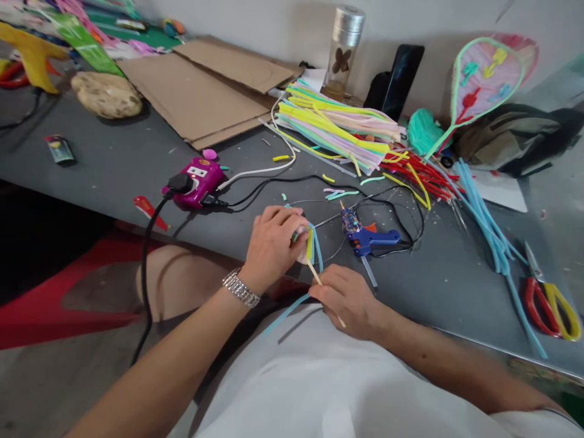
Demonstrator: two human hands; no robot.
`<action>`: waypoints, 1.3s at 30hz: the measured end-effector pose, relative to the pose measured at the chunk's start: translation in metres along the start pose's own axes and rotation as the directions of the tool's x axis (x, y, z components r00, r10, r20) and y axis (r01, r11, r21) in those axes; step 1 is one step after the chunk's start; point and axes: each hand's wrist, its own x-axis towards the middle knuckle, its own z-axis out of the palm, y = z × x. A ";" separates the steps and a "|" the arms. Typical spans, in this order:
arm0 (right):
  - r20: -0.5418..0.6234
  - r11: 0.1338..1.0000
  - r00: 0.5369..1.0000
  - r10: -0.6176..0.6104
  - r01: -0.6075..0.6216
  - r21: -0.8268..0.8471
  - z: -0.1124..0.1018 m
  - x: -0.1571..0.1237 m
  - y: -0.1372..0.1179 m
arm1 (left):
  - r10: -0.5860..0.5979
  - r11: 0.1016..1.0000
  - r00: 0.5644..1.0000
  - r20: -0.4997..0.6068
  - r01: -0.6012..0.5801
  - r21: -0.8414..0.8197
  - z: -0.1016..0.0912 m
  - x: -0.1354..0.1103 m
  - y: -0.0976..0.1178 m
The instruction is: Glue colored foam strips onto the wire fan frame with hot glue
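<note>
The left grip (274,246) closes narrowly on a small bundle of blue and yellow plastic strips (310,246), which sits at its fingertips. The right grip (347,301) pinches a thin wooden stick (314,274) running down from the bundle, just beside the left grip. Both hands hover at the tabletop (456,292) edge, near a blue glue gun (365,242).

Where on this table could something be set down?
Grey tabletop shows between the blue glue gun and red-handled scissors, and left of the pink box, below the cardboard. Crowded: around the coloured strips, left hand and right hand.
</note>
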 end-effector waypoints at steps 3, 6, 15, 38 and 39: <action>-0.039 0.999 0.999 0.032 -0.032 -0.005 -0.005 -0.002 0.000 | 0.031 0.999 0.999 -0.023 -0.031 0.009 0.000 -0.001 0.000; -0.057 0.998 0.996 0.062 -0.062 -0.007 -0.010 -0.005 0.000 | 0.059 0.998 0.997 -0.048 -0.058 0.019 0.000 -0.001 0.000; -0.022 0.999 0.999 0.042 -0.042 0.003 -0.008 -0.005 -0.002 | 0.094 0.996 0.995 -0.032 -0.094 0.014 0.001 -0.003 -0.001; -0.097 0.859 0.879 0.467 -0.426 0.283 -0.046 0.058 0.056 | 0.250 0.966 0.966 0.061 -0.254 0.053 -0.009 -0.011 0.008; -0.073 0.849 0.872 0.484 -0.448 0.279 -0.044 0.060 0.058 | 0.247 0.967 0.967 0.061 -0.250 0.050 -0.009 -0.011 0.008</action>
